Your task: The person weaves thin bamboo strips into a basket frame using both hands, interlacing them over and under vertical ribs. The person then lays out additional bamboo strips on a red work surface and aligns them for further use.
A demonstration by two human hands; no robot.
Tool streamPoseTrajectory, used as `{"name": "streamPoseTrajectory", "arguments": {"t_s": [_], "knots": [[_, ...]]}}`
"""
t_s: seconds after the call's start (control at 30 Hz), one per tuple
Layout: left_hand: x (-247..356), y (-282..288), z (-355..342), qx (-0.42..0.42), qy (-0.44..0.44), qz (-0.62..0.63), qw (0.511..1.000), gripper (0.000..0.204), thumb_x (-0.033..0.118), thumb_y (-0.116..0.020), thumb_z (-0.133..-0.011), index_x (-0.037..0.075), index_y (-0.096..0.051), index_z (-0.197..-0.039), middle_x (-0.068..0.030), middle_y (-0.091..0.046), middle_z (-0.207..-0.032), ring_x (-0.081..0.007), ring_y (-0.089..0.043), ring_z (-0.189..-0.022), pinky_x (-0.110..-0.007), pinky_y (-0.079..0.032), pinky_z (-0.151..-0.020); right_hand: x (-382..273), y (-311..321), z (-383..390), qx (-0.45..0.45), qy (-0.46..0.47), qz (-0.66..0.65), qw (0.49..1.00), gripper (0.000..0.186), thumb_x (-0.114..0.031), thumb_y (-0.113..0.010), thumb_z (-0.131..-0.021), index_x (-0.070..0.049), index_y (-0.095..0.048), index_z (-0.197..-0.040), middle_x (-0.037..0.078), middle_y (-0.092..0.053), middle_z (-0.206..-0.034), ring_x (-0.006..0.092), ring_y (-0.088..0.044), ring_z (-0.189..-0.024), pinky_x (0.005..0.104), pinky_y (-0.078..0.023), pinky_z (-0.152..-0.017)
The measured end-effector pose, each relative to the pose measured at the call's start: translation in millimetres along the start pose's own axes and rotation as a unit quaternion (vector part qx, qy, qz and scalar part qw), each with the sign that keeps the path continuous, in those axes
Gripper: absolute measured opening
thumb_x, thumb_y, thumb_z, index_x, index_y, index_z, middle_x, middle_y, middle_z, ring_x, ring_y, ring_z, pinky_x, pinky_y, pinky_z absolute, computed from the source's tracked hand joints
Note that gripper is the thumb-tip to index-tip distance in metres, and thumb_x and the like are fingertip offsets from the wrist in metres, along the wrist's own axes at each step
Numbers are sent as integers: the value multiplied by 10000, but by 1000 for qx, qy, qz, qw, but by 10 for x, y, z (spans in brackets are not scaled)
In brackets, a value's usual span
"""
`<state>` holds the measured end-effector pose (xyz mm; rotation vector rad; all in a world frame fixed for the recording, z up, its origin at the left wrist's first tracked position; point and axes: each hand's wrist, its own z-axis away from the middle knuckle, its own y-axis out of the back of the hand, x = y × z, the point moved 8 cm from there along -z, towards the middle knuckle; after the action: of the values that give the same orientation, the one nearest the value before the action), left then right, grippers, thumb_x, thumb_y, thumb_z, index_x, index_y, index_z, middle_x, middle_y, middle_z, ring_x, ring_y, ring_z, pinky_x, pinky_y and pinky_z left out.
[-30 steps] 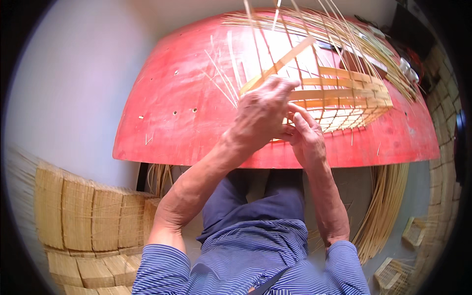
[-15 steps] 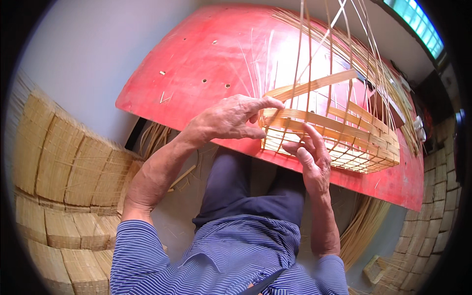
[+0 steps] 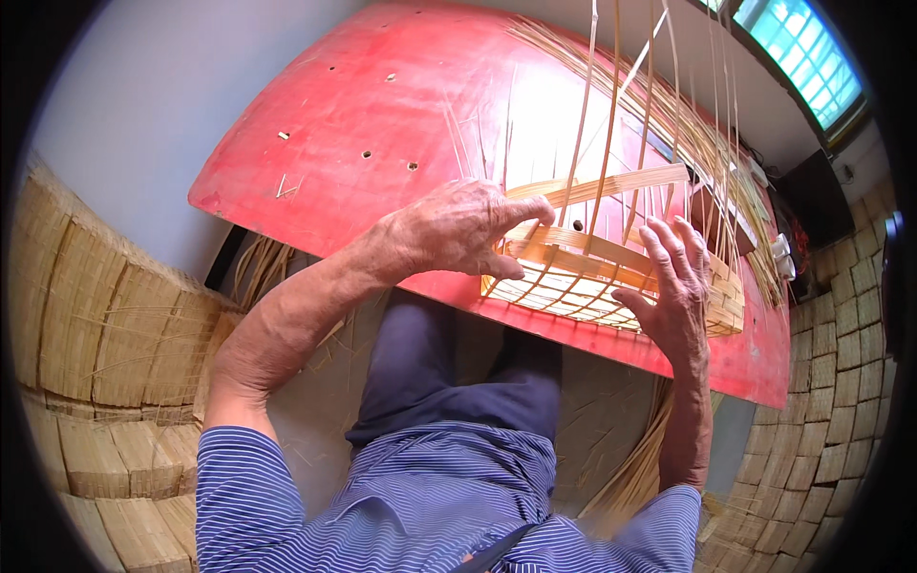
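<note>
A half-woven split-cane basket (image 3: pixel 573 291) with a gridded base and flat side bands stands at the red table's near edge, its long upright strips rising above it. My left hand (image 3: pixel 458 229) grips its left end, index finger curled over the band and thumb lower down. On the right side, my right hand (image 3: pixel 673 286) has its fingers spread against the basket's band and upright strips. A loose-ended flat strip (image 3: pixel 640 179) slants up to the right over the top of the side.
The red table (image 3: pixel 315 124) carries long cane strips (image 3: pixel 564 48) along its back. Stacked woven blocks or baskets (image 3: pixel 95 306) line the left, with more (image 3: pixel 821 401) at the right. Cane bundles (image 3: pixel 635 458) lie below the table. A window (image 3: pixel 793 48) is at upper right.
My right hand has moved rightward along the basket and spread its fingers. My left hand has gone from beside the right one to the basket's left end. The view has turned.
</note>
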<state>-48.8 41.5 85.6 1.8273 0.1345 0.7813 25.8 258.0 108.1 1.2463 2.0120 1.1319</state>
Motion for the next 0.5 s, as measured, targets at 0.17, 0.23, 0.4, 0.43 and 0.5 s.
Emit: {"name": "streamPoseTrajectory", "arguments": {"t_s": [0.17, 0.23, 0.4, 0.43, 0.5], "knots": [[-19, -53, -24, -12, 5, 22, 1000, 507, 190, -771, -755, 131, -513, -1187, -127, -641, -726, -313, -691, -707, -442, -553, -662, 34, -150, 66, 37, 37, -43, 998, 767, -288, -901, -609, -60, -620, -1285, 111, -599, -1342, 378, -497, -1268, 537, -379, -1050], [-9, -59, -27, -21, 9, 18, 1000, 506, 178, -767, -755, 126, -503, -1184, -119, -625, -713, -319, -679, -690, -449, -545, -657, 13, -161, 71, 45, 52, -41, 997, 745, -336, -881, -640, -66, -625, -1285, 121, -600, -1318, 382, -503, -1241, 542, -385, -1027], [46, -85, -68, -48, 33, 19, 998, 492, 157, -764, -771, 105, -486, -1173, -108, -603, -703, -319, -655, -674, -438, -534, -655, 47, -207, 91, 25, 47, -51, 997, 716, -337, -864, -670, -104, -627, -1304, 123, -567, -1354, 389, -485, -1253, 542, -375, -1041], [35, -89, -64, -50, 39, 23, 998, 488, 156, -765, -774, 101, -484, -1170, -107, -604, -709, -317, -656, -684, -436, -532, -660, 44, -215, 92, 22, 49, -46, 997, 709, -335, -862, -673, -105, -628, -1302, 126, -562, -1360, 391, -483, -1254, 542, -373, -1043], [6, -80, -69, -54, 50, 32, 997, 480, 153, -766, -781, 92, -482, -1164, -105, -608, -721, -313, -656, -703, -432, -528, -669, 61, -238, 106, 18, 59, -45, 997, 709, -328, -858, -681, -102, -618, -1309, 136, -539, -1389, 396, -466, -1278, 562, -352, -1063]]}}
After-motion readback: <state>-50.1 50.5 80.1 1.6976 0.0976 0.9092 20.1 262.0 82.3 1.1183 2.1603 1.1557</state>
